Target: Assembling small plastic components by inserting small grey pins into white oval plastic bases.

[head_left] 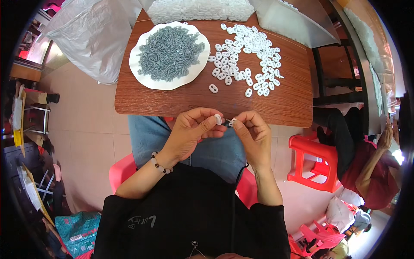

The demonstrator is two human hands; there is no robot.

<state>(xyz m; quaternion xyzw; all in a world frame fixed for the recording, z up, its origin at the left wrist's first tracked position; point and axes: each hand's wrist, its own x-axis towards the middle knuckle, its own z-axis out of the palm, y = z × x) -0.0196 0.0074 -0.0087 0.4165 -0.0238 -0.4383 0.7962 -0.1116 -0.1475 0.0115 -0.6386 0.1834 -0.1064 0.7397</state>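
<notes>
On the brown wood-grain tabletop (168, 102), near its left edge, we see a white wavy-rimmed plate (134, 64) heaped with small grey coil-like pieces (170, 54); plenty is left there. Before the front edge, the left hand (189, 131) pinches a white oval plastic piece (218, 119). Just beside it is a thin dark coil (228, 121), and the right hand (256, 138) pinches a small white part (233, 122) at its other end. We judge this set partly done. Toward the back right corner, many white two-holed plastic ovals (228, 64) lie loose; finished ones we cannot tell.
</notes>
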